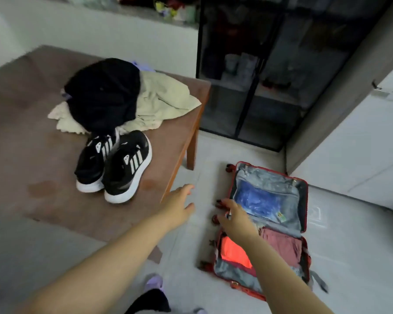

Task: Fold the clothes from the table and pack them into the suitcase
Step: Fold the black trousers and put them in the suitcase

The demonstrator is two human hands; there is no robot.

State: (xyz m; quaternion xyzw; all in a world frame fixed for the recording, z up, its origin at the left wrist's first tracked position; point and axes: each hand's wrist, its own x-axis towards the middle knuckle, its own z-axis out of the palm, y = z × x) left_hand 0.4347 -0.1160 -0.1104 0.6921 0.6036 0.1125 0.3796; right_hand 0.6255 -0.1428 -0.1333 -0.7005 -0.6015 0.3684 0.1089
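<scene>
Clothes [123,105]: we see them heaped unfolded on the counter [21,132], upper left of the frame, a black garment [104,87] over a cream garment [168,98].
Suitcase [306,200]: open on the floor, lower right, with a blue piece [256,200] in its upper half and an orange piece [234,250] and a maroon piece [281,243] folded in the lower.
Left hand [177,207]: fingers straight, holding nothing, mid-frame by the counter's corner.
Right hand [234,217]: fingers spread, empty, over the suitcase's left rim; we cannot tell whether it touches.
Progress: we judge three pieces packed; the heap awaits folding.
Shoes [114,164]: just below the heap.
</scene>
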